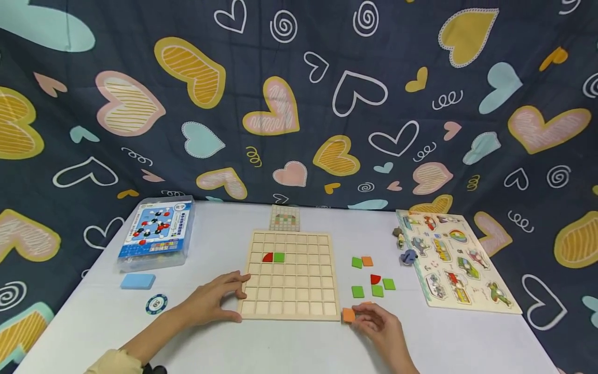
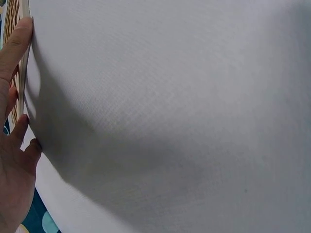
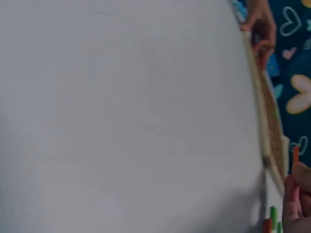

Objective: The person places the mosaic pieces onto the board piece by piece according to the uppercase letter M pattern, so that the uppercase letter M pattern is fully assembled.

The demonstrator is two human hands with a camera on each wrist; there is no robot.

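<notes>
R hand (image 1: pixel 379 326) pinching orange tile (image 1: pixel 348 315), jutting L of fingertips | L hand (image 1: pixel 214 298) touching grid board (image 1: pixel 289 294) edge, fingers spread | wht table (image 1: pixel 280 347); heart-print cloth (image 1: pixel 289 62) hanging behind

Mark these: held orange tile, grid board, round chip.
Held orange tile (image 1: pixel 348 315): head view, middle of its face.
Grid board (image 1: pixel 290 269): head view, bare cell near its middle.
Round chip (image 1: pixel 156 304): head view, centre of its face.

Your bench (image 1: pixel 261 348) wears matt white cloth, its fine weave showing in the left wrist view. Your gridded board (image 1: pixel 289 317) looks like bare, unglossed wood; the orange tile (image 1: pixel 349 315) in your right grip (image 1: pixel 380 327) looks smooth and matt. You face a backdrop (image 1: pixel 299 62) of softly rippled, matt printed cloth. Your case (image 1: pixel 154 261) looks like clear, shiny plastic.
</notes>
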